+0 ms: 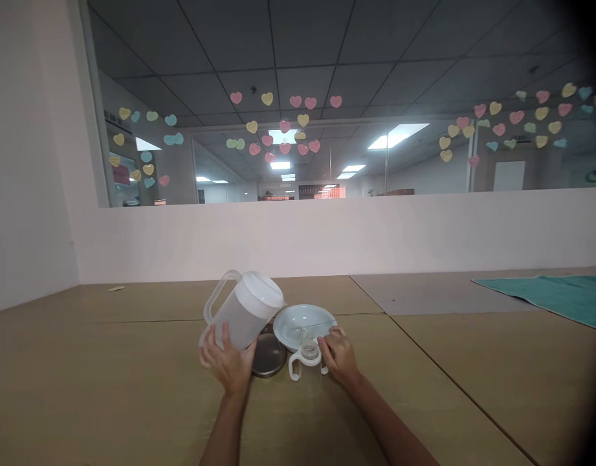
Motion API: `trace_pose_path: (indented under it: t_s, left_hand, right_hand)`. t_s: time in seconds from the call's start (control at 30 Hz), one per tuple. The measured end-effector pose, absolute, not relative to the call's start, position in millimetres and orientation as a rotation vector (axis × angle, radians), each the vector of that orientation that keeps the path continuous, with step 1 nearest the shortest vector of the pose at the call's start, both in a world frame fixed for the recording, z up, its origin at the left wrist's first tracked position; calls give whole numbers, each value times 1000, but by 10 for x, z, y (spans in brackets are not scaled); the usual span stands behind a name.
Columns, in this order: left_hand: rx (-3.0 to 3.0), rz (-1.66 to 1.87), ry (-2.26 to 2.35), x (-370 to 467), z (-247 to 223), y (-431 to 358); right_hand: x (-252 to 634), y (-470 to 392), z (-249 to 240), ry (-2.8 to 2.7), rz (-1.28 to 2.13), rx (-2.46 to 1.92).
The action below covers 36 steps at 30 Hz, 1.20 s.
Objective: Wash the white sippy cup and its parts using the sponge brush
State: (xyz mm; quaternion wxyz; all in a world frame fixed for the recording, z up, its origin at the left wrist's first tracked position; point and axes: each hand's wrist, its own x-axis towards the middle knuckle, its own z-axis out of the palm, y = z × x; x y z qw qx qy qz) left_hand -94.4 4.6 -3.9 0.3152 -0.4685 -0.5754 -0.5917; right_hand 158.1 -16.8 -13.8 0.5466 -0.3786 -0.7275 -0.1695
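Observation:
My left hand point(228, 359) is wrapped round the body of a translucent white plastic pitcher point(244, 314). The pitcher is off the table, tilted to the right with its lid on and its handle at the upper left. Low in front of the bowl stands a clear bottle with a white two-handled collar point(309, 355), its round mouth uncovered. My right hand point(340, 353) is closed at the bottle's right handle, fingers curled. Behind it sits a pale blue-white bowl point(305, 310) with something clear in it that I cannot make out. The pitcher's spout is above the bowl's left rim.
A dark round metal dish point(269, 356) lies on the table point(147, 382), partly under the pitcher. A green cloth point(560, 294) covers the far right. At the back left is a small pale scrap point(116, 288). A wall point(327, 236) with a window closes off the back.

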Motion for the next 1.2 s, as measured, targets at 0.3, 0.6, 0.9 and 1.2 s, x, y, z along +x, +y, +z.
trace_pose_path:
  t_s: [0.3, 0.6, 0.9, 1.2]
  left_hand:
    - [-1252, -1604, -1439, -932, -22, 44]
    - [-1345, -1528, -1283, -916, 28, -4]
    - [-1469, -1419, -1143, -917, -10, 26]
    - [-1469, -1338, -1184, -934, -34, 38]
  right_hand:
    - [1564, -115, -237, -1725, -444, -1000]
    - [1565, -116, -225, -1721, -478, -1030]
    - [1574, -96, -241, -1673, -506, -973]
    - [1582, -83, -242, -1681, -536, -967]
